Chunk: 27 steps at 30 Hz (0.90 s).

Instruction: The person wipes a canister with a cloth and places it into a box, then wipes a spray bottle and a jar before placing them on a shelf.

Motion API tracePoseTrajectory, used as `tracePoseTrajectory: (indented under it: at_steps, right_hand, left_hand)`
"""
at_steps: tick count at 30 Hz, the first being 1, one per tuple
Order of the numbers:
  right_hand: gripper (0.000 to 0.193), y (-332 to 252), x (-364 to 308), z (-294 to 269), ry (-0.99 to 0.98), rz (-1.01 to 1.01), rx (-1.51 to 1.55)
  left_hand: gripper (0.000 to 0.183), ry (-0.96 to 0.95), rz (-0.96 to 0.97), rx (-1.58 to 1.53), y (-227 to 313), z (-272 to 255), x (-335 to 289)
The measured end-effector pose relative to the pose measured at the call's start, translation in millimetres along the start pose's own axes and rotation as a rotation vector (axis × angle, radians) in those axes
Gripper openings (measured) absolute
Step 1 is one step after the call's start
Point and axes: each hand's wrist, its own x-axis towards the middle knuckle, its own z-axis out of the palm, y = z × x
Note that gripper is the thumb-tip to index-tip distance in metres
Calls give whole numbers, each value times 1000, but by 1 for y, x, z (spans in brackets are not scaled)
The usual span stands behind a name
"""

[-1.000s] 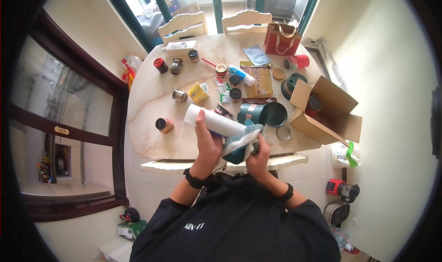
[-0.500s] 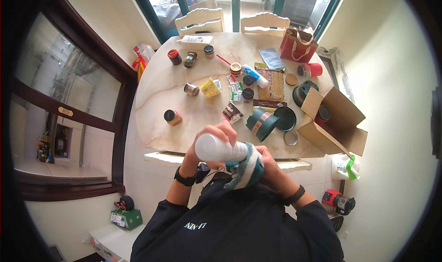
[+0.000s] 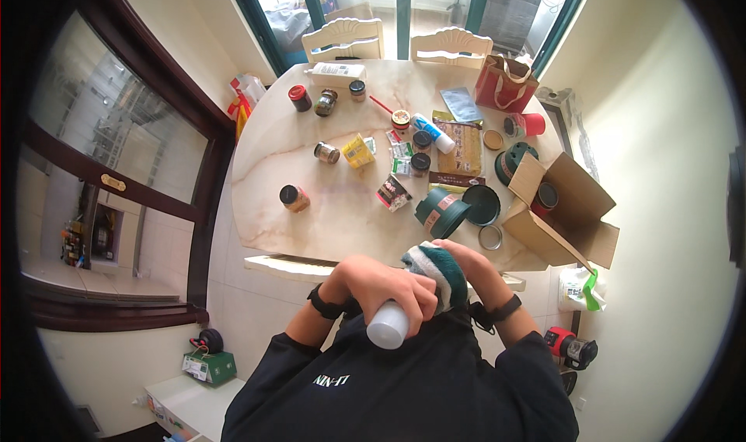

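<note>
The bottle [image 3: 387, 327] is off the table [image 3: 350, 228] in the head view, just in front of the black shirt [image 3: 388, 395]. The left hand [image 3: 381, 283] is curled round it, one smooth end facing the person, a grip that probably steadies it. The right hand [image 3: 470, 263] has hold of the striped cloth [image 3: 444, 280]; its fingertips are hidden, so I cannot tell how tightly it closes. The cloth covers the bottle's far end, perhaps so that both hands can work against each other.

Holding all this nearer than the table seems to give the elbows room. Beyond the hands, to the right, a tilted green pot [image 3: 441, 213], a lid ring [image 3: 490, 237] and an open box [image 3: 590, 187] crowd the near right side. A paper cup [image 3: 395, 193] lies farther left, and a jar [image 3: 294, 198] on the left. A chair [image 3: 287, 267] stands against the near edge, in the way of stepping closer.
</note>
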Motion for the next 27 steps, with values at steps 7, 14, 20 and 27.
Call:
tracePoseTrajectory:
  at_steps: [7,14,20,27]
  right_hand:
    - [28,-7,1,22,46,-179,128]
    - [16,-5,-3,108,732,-854,-249]
    - [25,-4,-5,117,647,-1586,-1547]
    - [20,3,-5,93,382,-1434,-1387]
  left_hand:
    - [35,299,-3,-24,-4,-5,-8]
    - [49,2025,329,-432,-35,23,-6]
    - [49,2037,445,-988,-36,30,-26]
    - [49,1744,427,-1054,-18,25,-30]
